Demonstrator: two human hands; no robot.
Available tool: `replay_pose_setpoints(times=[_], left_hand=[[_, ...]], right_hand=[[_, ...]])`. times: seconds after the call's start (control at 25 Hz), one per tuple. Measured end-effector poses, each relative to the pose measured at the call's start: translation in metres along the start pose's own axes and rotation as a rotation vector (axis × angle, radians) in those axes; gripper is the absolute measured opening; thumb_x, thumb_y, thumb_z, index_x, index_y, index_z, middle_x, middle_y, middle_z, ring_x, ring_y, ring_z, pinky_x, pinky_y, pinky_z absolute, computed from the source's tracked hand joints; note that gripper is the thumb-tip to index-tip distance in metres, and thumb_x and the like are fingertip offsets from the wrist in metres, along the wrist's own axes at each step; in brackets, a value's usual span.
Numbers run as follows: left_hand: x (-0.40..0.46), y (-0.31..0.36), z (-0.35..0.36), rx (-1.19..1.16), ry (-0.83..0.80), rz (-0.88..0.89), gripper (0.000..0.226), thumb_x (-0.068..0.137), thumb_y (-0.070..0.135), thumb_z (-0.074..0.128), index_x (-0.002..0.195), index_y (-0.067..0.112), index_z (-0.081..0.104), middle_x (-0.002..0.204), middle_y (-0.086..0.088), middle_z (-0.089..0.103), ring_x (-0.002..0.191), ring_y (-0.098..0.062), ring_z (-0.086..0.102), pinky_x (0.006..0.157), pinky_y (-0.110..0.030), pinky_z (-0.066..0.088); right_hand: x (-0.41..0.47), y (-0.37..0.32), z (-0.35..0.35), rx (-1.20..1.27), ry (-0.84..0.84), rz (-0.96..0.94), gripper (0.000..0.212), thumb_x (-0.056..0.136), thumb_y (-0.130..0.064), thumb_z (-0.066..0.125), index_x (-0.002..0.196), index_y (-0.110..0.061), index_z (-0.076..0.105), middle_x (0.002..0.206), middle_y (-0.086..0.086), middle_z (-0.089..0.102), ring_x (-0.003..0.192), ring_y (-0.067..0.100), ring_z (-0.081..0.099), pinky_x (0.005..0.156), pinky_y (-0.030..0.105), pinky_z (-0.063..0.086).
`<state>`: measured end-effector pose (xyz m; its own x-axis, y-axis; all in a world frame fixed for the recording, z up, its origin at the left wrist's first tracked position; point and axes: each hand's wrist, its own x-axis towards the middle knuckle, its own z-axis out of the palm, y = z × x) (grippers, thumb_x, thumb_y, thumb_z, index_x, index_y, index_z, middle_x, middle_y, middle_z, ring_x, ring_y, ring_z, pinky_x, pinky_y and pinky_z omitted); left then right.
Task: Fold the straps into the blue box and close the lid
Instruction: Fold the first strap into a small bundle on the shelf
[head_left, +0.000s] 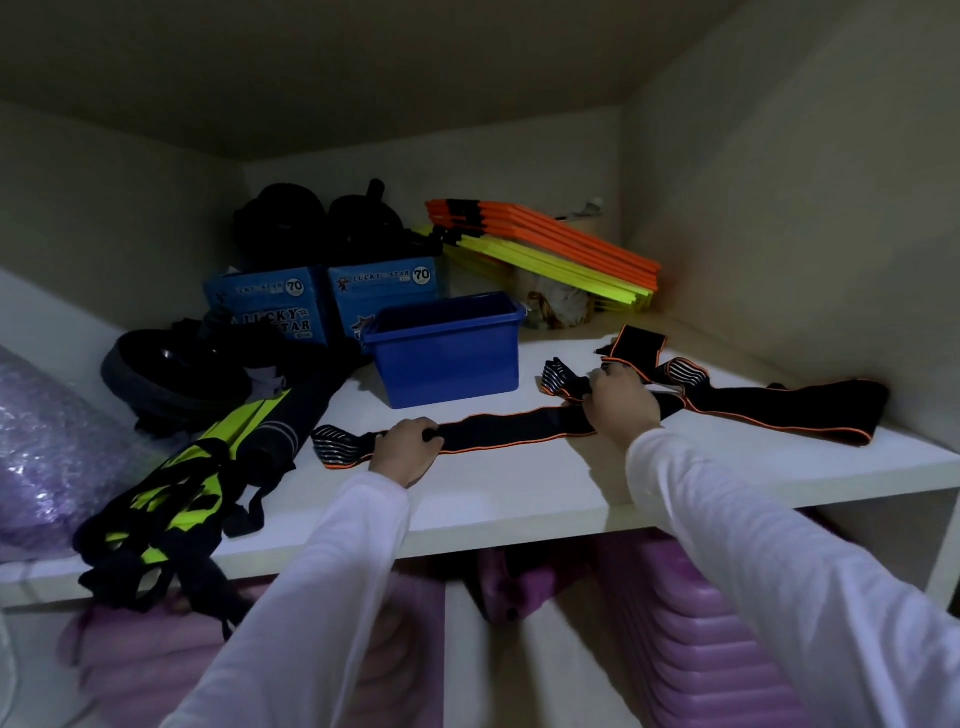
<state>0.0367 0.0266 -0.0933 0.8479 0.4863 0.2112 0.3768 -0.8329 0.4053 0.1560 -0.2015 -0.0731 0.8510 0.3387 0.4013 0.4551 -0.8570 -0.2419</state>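
Shelf: smooth white board (519, 483) inside a pale cupboard, its front edge nearest the camera.
Near strap: long flat band of black stretch fabric (509, 428) with orange piping, lying along the front edge; its left end is a ribbed grey-and-black tab.
Left hand: left hand (408, 447), white-sleeved, fingers curled over the near strap beside that ribbed tab, gripping it.
Right hand: right hand (623, 402), fingers curled around the band's other end, bunching the fabric.
Far strap: second black, orange-edged band (779, 408) stretching toward the shelf's right edge, with a striped patch and a squarish folded flap at its back end.
Blue box: glossy rectangular plastic tub (447, 353), lidless and open on top, at mid-shelf just behind the near strap.
Cartons: two blue printed cardboard boxes (322, 301) behind the tub, toward the back left corner.
Slats: stack of flat orange and yellow strips (550, 249) tilted at the back right.
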Motion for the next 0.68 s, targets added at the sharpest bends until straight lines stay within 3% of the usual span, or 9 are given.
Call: replay_pose_setpoints(times=[0.2, 0.32, 0.48, 0.68], left_hand=[[-0.004, 0.052, 0.010, -0.119, 0.017, 0.235, 0.027, 0.093, 0.016, 0.050, 0.112, 0.007, 0.068, 0.121, -0.008, 0.062, 0.113, -0.023, 0.057, 0.098, -0.024, 0.038], [-0.008, 0.084, 0.019, -0.112, -0.048, 0.359, 0.027, 0.094, 0.016, 0.049, 0.110, 0.008, 0.069, 0.117, -0.008, 0.063, 0.111, -0.022, 0.058, 0.089, -0.019, 0.036], [-0.017, 0.122, 0.033, -0.136, -0.095, 0.452, 0.028, 0.093, 0.016, 0.049, 0.110, 0.008, 0.070, 0.116, -0.009, 0.063, 0.109, -0.021, 0.058, 0.086, -0.018, 0.035], [-0.028, 0.155, 0.051, -0.096, -0.190, 0.534, 0.030, 0.093, 0.015, 0.049, 0.115, 0.008, 0.067, 0.122, -0.009, 0.064, 0.114, -0.022, 0.057, 0.092, -0.025, 0.042]], right_hand=[[-0.006, 0.037, 0.003, 0.036, -0.154, 0.153, 0.037, 0.094, -0.022, 0.042, 0.128, -0.008, 0.049, 0.131, 0.014, 0.054, 0.120, 0.032, 0.054, 0.094, 0.040, 0.046], [-0.020, 0.045, 0.005, 0.068, -0.115, 0.176, 0.038, 0.090, -0.030, 0.041, 0.123, -0.019, 0.056, 0.124, 0.004, 0.062, 0.112, 0.027, 0.060, 0.088, 0.033, 0.048], [-0.037, 0.054, -0.006, 0.028, -0.045, 0.166, 0.039, 0.089, -0.031, 0.045, 0.121, -0.012, 0.056, 0.121, 0.011, 0.062, 0.109, 0.029, 0.062, 0.084, 0.032, 0.049], [-0.051, 0.080, -0.025, -0.040, -0.042, 0.177, 0.042, 0.088, -0.030, 0.048, 0.123, -0.007, 0.053, 0.110, 0.013, 0.068, 0.101, 0.032, 0.065, 0.074, 0.031, 0.047]])
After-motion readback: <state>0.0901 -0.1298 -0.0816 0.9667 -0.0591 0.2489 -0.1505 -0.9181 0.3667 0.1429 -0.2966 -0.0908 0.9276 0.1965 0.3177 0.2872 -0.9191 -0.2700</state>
